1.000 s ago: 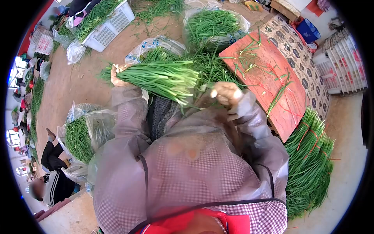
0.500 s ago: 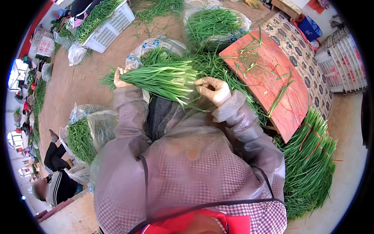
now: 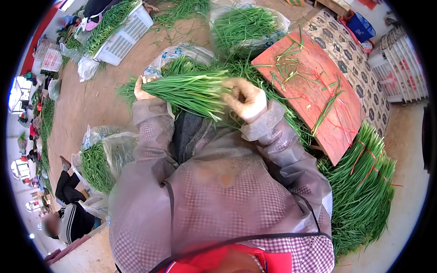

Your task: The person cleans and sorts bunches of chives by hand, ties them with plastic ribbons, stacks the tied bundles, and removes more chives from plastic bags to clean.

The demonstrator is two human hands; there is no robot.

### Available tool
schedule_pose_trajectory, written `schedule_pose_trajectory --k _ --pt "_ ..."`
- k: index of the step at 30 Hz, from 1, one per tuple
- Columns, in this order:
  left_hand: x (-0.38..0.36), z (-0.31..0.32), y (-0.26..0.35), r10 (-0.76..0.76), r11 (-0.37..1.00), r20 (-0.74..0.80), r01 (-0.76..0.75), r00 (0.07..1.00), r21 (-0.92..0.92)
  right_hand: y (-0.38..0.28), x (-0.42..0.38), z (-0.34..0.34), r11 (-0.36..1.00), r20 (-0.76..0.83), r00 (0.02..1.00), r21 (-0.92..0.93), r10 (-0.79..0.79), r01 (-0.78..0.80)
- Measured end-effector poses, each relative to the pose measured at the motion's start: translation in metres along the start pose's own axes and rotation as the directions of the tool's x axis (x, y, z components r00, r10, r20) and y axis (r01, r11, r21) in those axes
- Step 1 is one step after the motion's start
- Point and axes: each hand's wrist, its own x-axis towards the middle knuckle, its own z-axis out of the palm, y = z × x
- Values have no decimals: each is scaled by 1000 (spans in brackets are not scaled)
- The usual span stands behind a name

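Note:
My left hand [image 3: 143, 89] is wrapped round a bunch of long green stalks [image 3: 186, 92], whose pale ends point right. At those pale ends is my right hand [image 3: 245, 98], thumb and forefinger curled together and blurred; whether it pinches a stalk is too smeared to tell. Behind the bunch, an open plastic bag [image 3: 181, 53] holds more green stalks. Loose stalks lie under and beside the red board [image 3: 314, 91], and a few scraps and red ties rest on top of it.
Tied green bundles [image 3: 364, 195] stand at the right. Another bag of stalks [image 3: 96, 166] sits at the left, near a seated person [image 3: 75, 220]. A white crate [image 3: 125, 36] is at the upper left, a stalk-filled bag [image 3: 246, 27] at the top, stacked crates [image 3: 400, 68] at the right.
My right hand has moved slightly left and down, closer over the pale ends. My left hand still holds the bunch. A person's hand now shows beside the white crate.

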Motion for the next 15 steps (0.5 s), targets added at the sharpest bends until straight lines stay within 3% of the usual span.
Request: schedule_pose_trajectory --k 1,2,4,6,8,10,12,14,15 --pt "2 0 -1 -28 1000 70 28 997 -5 -6 5 1 982 18 988 -107 -155 156" --pt "5 -1 -3 -32 999 71 33 997 -5 -2 10 3 982 15 988 -109 -153 153" --pt "14 -2 -7 -72 997 110 75 991 -23 9 17 8 856 75 928 -367 -364 365" --pt "22 2 -11 -61 998 56 62 997 -7 10 17 7 855 108 951 -417 -288 307" --pt "22 8 -14 -47 999 0 47 999 12 9 17 7 992 25 995 -82 -95 97" --pt "21 20 -22 12 1000 -154 -10 988 13 2 15 -12 997 24 998 -56 -49 50" --pt "22 15 -24 -8 1000 -121 8 993 3 1 8 -37 987 123 979 6 162 -164" --pt "24 10 -25 -21 1000 -88 21 996 -9 15 -7 -69 959 279 934 109 223 -262" --pt "26 10 -26 -6 1000 -127 3 992 -19 35 -17 -89 968 392 891 2 229 -250"
